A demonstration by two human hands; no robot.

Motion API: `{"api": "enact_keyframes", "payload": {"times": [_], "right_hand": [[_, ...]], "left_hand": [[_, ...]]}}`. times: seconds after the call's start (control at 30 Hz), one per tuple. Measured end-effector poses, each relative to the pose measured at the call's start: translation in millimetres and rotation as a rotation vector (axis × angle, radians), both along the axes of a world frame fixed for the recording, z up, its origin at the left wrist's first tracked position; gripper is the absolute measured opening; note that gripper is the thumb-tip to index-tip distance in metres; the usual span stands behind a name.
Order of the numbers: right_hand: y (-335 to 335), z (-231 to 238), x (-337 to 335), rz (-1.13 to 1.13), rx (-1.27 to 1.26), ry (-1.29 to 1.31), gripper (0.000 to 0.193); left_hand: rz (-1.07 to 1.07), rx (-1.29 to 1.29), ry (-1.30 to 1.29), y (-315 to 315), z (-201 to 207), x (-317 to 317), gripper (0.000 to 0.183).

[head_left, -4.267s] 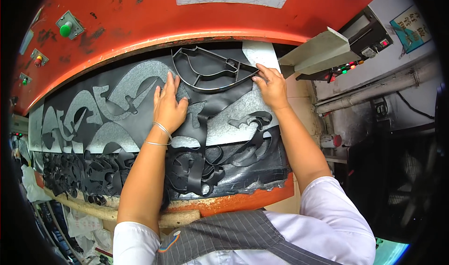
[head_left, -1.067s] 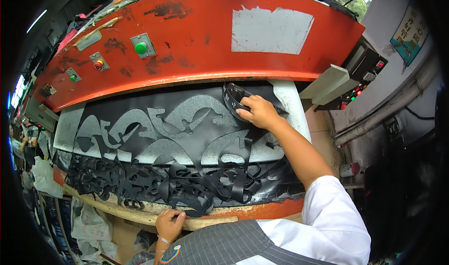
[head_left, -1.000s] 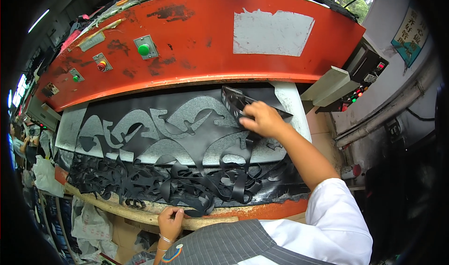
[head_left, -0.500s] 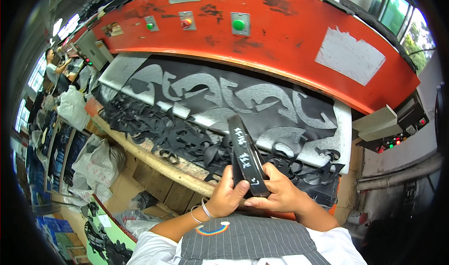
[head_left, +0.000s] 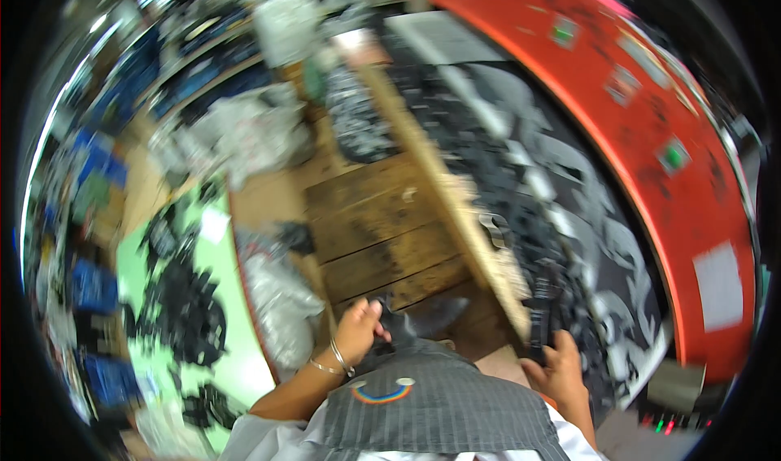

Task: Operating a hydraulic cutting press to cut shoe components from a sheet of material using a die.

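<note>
In front of the apron my left hand [head_left: 362,328] is closed on a dark flat cut piece [head_left: 397,324], blurred by motion. To the right, my right hand [head_left: 563,371] grips the near end of a black cutting die [head_left: 543,314], thumb on one side and fingers on the other. The die rests on or just over the black scraps [head_left: 488,164] along the press bed; the blur hides which. Beyond it lies the dark sheet with curved cut-outs [head_left: 569,168].
The press's red beam [head_left: 602,111] runs along the right. A wooden edge [head_left: 447,192] borders the bed. On the left, a green table [head_left: 248,298] bears black cut pieces [head_left: 183,310]. Plastic bags [head_left: 252,131] and wooden boards [head_left: 382,217] lie between.
My view has swung left. My hands have parted: the die, held in both before, is now at my right hand over the scraps, while my left hand has a dark cut piece.
</note>
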State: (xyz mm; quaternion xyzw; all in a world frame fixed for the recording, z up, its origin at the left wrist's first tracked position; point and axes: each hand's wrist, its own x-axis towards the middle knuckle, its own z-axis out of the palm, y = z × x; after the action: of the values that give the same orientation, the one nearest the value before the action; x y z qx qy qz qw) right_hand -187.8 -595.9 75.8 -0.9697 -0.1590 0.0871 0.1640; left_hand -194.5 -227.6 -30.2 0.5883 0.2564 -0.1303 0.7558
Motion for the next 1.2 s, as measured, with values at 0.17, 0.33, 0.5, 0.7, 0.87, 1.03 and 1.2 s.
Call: {"api": "enact_keyframes", "payload": {"times": [0.17,0.33,0.5,0.7,0.87,1.03,1.2], "right_hand": [[-25,-56,13,-0.102,-0.173,-0.195,0.044],[6,-24,55,-0.112,-0.308,-0.124,0.039],[86,-17,125,-0.174,-0.299,-0.114,0.050],[115,-34,170,-0.342,-0.182,-0.040,0.064],[112,-60,194,-0.368,-0.098,0.121,0.051],[106,-50,220,-0.294,-0.074,0.268,0.050],[118,-24,282,-0.349,0.110,0.016,0.047]], "left_hand": [[0.828,-0.030,-0.034,170,-57,-55,0.025],[0.853,-0.604,-0.378,391,-145,-239,0.029],[1.465,-0.208,-0.068,386,-142,-185,0.038],[0.856,-0.268,0.079,305,-157,39,0.037],[0.227,0.224,-0.337,202,-76,254,0.024],[-0.416,0.833,-1.021,95,39,426,0.016],[-0.895,1.196,-1.577,27,46,588,0.045]]}}
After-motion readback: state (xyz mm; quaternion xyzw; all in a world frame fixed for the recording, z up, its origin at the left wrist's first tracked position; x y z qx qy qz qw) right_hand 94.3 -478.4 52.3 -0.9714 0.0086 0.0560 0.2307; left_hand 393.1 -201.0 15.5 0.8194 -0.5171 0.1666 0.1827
